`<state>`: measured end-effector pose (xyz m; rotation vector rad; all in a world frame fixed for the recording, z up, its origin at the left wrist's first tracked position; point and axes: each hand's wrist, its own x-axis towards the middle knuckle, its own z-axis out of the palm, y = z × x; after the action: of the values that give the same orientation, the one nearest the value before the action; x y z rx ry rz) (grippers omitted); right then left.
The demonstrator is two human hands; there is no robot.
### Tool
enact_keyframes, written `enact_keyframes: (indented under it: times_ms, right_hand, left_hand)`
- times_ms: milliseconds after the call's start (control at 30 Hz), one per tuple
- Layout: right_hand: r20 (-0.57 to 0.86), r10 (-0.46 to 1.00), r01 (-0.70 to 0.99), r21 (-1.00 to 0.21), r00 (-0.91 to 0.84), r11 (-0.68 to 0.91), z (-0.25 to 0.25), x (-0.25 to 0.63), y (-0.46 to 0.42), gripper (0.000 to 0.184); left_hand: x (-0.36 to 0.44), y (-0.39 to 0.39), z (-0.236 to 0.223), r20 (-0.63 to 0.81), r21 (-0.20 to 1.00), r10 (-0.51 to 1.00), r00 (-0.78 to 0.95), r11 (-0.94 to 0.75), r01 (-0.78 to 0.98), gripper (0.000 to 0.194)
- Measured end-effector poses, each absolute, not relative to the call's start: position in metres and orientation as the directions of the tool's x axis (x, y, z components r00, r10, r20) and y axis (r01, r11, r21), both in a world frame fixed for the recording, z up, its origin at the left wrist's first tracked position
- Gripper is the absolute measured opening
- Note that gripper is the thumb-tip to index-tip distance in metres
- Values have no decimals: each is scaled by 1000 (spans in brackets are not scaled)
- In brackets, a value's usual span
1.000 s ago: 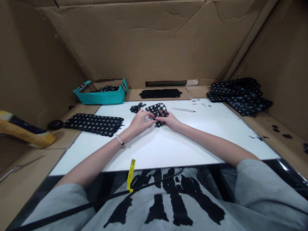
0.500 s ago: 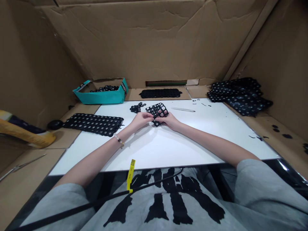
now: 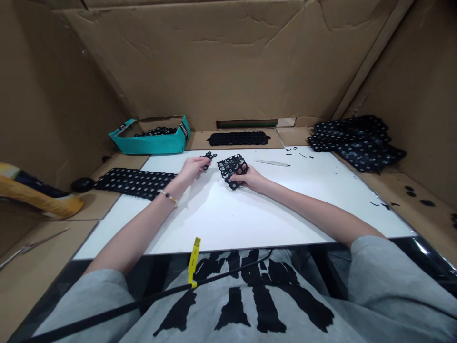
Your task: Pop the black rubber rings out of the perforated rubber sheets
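Teal cardboard tray [image 3: 150, 146] at the far left, low heap of black rings [image 3: 159, 131] inside, too small to count! Nothing else in a container, just one tray in the whole scene. Now to the middle of the white board [image 3: 214, 224]: one black punched sheet piece [image 3: 233, 170], gripped in the right hand [image 3: 248, 179], fingers pressed up under and against its near edge. Hands apart, a small gap of white board between them! Left hand [image 3: 192, 170] reaching out on its own, off the punched piece, fingertips [image 3: 206, 163] right at a small cluster of black rings [image 3: 210, 155]; touching or pinching, impossible to tell from here. Bead bracelet [image 3: 167, 196] on that wrist. And the count: two hands, one tray, one piece in hand, two long punched sheets lying flat, one [image 3: 135, 183] on the cardboard ledge to the left, one [image 3: 238, 138] on the ledge beyond the board. Plus a pile of punched sheets [image 3: 357, 143] at the far right, too overlapped to number. One pale flat blade [image 3: 272, 163] on the board, just beyond the right hand, and a scatter of black scraps [image 3: 294, 151] past it.
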<state>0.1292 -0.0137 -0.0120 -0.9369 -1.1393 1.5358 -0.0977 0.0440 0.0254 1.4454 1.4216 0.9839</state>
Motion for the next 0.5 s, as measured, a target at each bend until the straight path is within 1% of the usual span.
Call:
enact_keyframes:
  times_ms: [67,133,167,267,367,433,500]
  right_hand:
    - [-38,974,-254,-962,-225,-96,-12,129,-14,46]
    - [-54,976,-255,-961,-213,-109,-12,129,-15,46]
    - [-66,976,-254,-960,-208,-119,-13,130,-15,46]
    - [-85,976,-255,-957,-199,-135,-13,130,-15,47]
    - [-84,976,-260,-956,-201,-135,-13,131,-14,49]
    - [-87,978,-264,-955,-188,-136,-13,131,-14,50]
    - [-81,982,-262,-957,-170,-125,-12,130,-15,49]
  left_hand:
    - [-115,58,29,151,917,980,-132,-89,390,30]
    - [-127,68,28,273,860,945,-183,-154,486,25]
    - [-131,71,27,311,824,935,-173,-174,539,22]
    - [-133,72,21,368,698,927,-69,-227,680,17]
    - [-129,66,22,449,539,892,46,-311,782,19]
    - [-123,59,28,507,438,853,124,-379,815,21]
    - [-112,48,36,539,376,810,228,-475,795,22]
